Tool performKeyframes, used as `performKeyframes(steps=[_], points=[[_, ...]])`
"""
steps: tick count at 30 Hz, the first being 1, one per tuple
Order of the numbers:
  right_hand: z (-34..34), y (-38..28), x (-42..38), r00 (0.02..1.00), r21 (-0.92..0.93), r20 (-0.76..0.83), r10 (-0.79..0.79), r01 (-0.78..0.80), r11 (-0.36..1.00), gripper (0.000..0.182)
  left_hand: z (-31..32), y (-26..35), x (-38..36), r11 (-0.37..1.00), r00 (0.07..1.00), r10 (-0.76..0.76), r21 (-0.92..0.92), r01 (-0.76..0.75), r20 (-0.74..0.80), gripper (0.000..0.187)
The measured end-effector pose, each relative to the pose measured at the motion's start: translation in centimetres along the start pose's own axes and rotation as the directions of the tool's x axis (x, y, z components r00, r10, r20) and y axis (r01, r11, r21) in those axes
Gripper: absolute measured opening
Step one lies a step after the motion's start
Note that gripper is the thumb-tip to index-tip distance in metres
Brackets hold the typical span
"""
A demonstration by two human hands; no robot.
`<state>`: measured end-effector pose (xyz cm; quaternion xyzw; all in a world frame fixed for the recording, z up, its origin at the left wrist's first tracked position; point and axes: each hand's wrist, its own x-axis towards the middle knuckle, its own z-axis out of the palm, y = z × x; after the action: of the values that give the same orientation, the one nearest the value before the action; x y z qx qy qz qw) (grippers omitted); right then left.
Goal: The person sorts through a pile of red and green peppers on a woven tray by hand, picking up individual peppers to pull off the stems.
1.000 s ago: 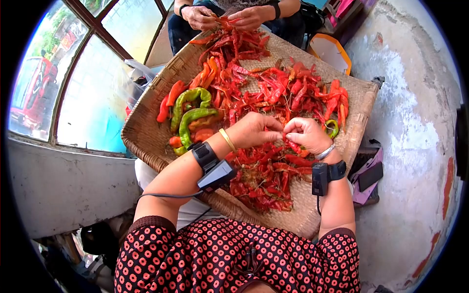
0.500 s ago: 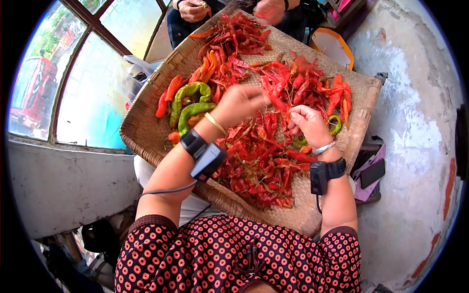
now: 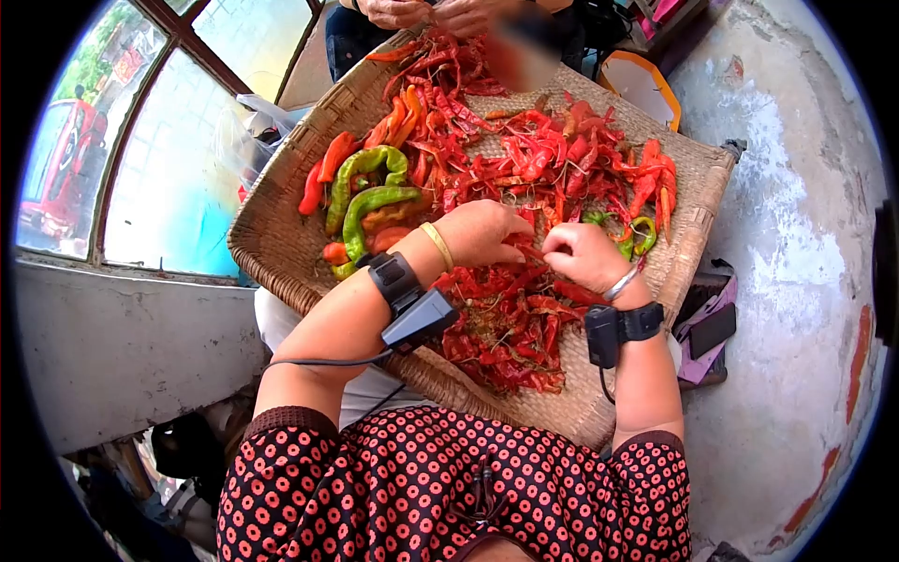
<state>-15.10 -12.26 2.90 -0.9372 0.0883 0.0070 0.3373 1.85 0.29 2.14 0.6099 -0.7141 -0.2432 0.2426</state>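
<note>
A shallow woven basket (image 3: 599, 412) lies before me, holding red chili peppers (image 3: 581, 145) in loose piles. Both my hands are close together above its middle. My left hand (image 3: 479, 234) is closed, thumb and fingers around a red chili pepper (image 3: 530, 249) that shows only in part. My right hand (image 3: 585, 257) is curled in a pinch just beside it; whatever its fingertips hold is hidden. Wrinkled, drier-looking red chilies (image 3: 510, 328) lie below my hands. Long green peppers (image 3: 361, 220) rest at the basket's left, and a smaller curled green one (image 3: 644, 234) lies right of my right hand.
Across the basket, another person's hands (image 3: 431, 13) meet at its far edge. A window (image 3: 178, 159) and low wall stand at the left, a worn plaster wall (image 3: 787, 234) at the right. An orange-rimmed container (image 3: 641, 84) and a bag (image 3: 707, 328) sit beyond the basket's right side.
Both my hands have come down lower over the basket, the left also swinging slightly right. The red chili between them was raised and clearer before. The other person's hands have drawn together.
</note>
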Motion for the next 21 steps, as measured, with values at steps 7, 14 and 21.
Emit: performKeyframes(steps=[7, 14, 21], points=[[-1.7, 0.1, -0.3, 0.965, 0.668, -0.065, 0.255, -0.148, 0.729, 0.015, -1.1, 0.6, 0.1, 0.934, 0.991, -0.111, -0.333, 0.128, 0.069, 0.021], [-0.5, 2.0, 0.0, 0.94, 0.101, -0.299, 0.164, -0.14, 0.985, 0.015, -3.5, 1.0, -0.7, 0.479, 0.972, -0.22, -0.859, 0.18, 0.081, 0.029], [0.7, 1.8, 0.4, 0.96, -0.145, -0.201, 0.195, -0.226, 0.963, 0.016, -4.7, -0.4, -0.5, 0.374, 0.902, -0.368, -0.924, -0.078, -0.225, 0.041]])
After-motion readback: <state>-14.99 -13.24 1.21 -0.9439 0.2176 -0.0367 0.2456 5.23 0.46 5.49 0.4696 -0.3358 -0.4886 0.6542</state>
